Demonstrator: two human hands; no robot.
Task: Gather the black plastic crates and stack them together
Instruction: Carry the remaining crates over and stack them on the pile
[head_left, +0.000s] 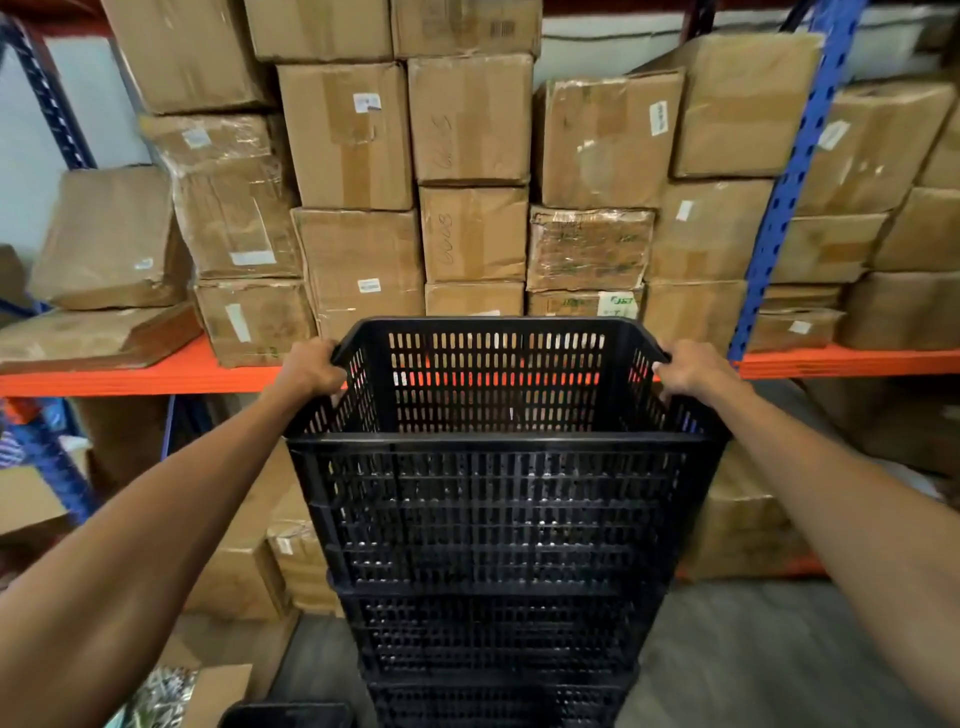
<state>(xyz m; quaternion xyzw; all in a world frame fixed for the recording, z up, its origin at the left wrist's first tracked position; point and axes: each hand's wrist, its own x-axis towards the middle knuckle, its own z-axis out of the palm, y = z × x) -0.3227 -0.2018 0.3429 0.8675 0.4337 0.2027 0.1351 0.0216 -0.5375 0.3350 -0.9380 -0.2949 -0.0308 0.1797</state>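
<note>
A black slotted plastic crate (498, 488) is straight ahead of me, its open top level with the orange shelf beam. My left hand (311, 371) grips the rim at the crate's far left corner. My right hand (688, 371) grips the rim at the far right corner. Below this crate stand more black crates (493, 644), nested one under another down to the floor. The rim of another black crate (285, 714) shows at the bottom edge, left of the stack.
A steel rack with an orange beam (130, 382) and blue uprights (789, 197) stands right behind the stack, packed with cardboard boxes (358, 135). More boxes (260, 561) sit on the floor at the lower left and lower right (743, 525). Grey floor (769, 660) shows at the right.
</note>
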